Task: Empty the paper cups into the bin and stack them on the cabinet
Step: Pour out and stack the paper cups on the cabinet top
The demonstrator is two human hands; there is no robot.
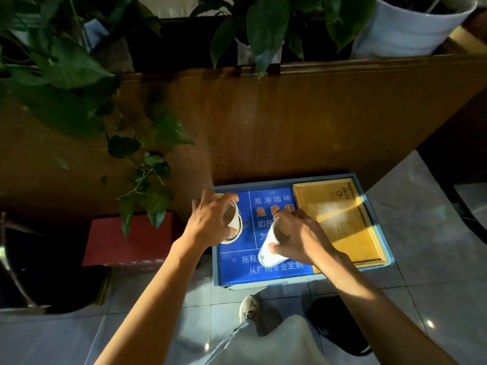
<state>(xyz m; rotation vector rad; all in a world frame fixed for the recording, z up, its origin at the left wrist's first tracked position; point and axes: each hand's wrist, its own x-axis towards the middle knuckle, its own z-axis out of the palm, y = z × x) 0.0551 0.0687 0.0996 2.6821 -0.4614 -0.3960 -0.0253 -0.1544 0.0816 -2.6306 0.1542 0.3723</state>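
A low cabinet with a blue printed top [279, 272] stands in front of me on the floor. My left hand [208, 219] grips a white paper cup [233, 225] from above at the top's left side. It may sit in another cup standing there; I cannot tell. My right hand [300, 238] holds a second white paper cup [270, 248] tilted on its side over the middle of the blue top, mouth toward the far side. The inside of both cups looks brownish. No bin is clearly visible.
A yellow wooden tray [340, 217] fills the cabinet's right half. Behind runs a tall brown wooden partition [290, 114] with potted plants [66, 75] on top. A red box [131, 241] and a dark object [39, 272] sit left. My shoe [249, 308] is on the tiled floor.
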